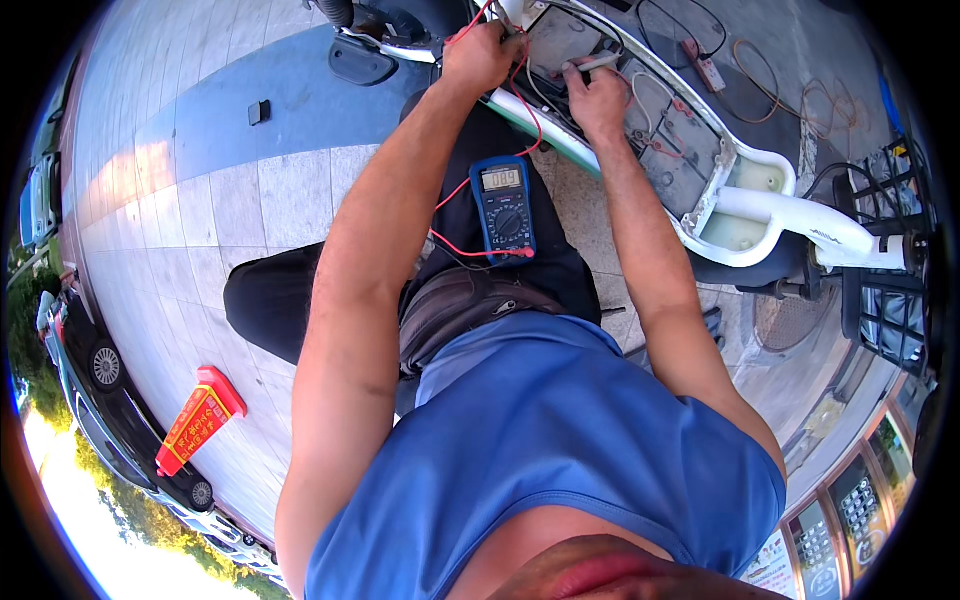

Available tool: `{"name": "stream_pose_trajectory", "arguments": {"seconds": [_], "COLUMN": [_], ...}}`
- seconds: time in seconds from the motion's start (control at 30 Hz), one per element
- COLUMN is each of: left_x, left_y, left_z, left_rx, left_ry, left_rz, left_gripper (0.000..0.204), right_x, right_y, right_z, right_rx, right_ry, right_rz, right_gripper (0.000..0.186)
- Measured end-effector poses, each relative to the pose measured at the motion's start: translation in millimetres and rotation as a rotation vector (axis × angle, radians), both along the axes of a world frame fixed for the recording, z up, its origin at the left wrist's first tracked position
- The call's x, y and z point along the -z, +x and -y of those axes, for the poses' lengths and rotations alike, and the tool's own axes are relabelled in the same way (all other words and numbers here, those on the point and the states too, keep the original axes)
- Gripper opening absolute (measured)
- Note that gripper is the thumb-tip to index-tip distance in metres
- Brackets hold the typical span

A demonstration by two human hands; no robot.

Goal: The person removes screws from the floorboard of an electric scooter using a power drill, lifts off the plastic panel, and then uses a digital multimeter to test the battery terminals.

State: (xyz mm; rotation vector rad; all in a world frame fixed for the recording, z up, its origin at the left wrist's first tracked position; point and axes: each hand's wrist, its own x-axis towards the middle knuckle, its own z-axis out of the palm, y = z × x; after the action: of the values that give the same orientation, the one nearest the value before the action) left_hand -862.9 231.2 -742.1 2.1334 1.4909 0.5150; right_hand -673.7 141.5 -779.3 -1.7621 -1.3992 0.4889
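Note:
A blue multimeter with a lit display rests on my thigh. Red and black test leads run from it toward the open body of a white electric scooter. My left hand is closed at the scooter's far edge, beside a red wire; what its fingers hold is hidden. Over the grey batteries in the open compartment, my right hand pinches a slim pale stick-like piece. Loose wires with red ends lie across the batteries around that hand.
A power strip with trailing cables lies on the ground beyond the scooter. On the paving to the left are a small black box and a red sign. Parked cars line the left side; a black basket stands right.

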Motion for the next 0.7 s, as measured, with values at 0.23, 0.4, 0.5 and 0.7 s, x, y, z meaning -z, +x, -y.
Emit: {"name": "stream_pose_trajectory", "arguments": {"seconds": [0.23, 0.4, 0.5, 0.7], "left_x": [-2, -4, 2, -2], "left_y": [-4, -1, 1, 27], "left_z": [-1, 16, 24, 12], "left_rx": [0.079, 0.266, 0.360, 0.236], "left_ry": [0.037, 0.314, 0.551, 0.232], "left_rz": [-0.084, -0.137, -0.201, -0.274], "left_gripper": [0.040, 0.023, 0.020, 0.022], "right_x": [-21, -14, -17, -14], "right_y": [-9, -11, -18, -17], "right_z": [7, 11, 11, 5], "right_rx": [-0.082, -0.073, -0.057, -0.083], "right_ry": [0.056, 0.097, 0.112, 0.114], "right_rz": [0.014, 0.079, 0.216, 0.282], "right_gripper": [0.017, 0.016, 0.018, 0.021]}}
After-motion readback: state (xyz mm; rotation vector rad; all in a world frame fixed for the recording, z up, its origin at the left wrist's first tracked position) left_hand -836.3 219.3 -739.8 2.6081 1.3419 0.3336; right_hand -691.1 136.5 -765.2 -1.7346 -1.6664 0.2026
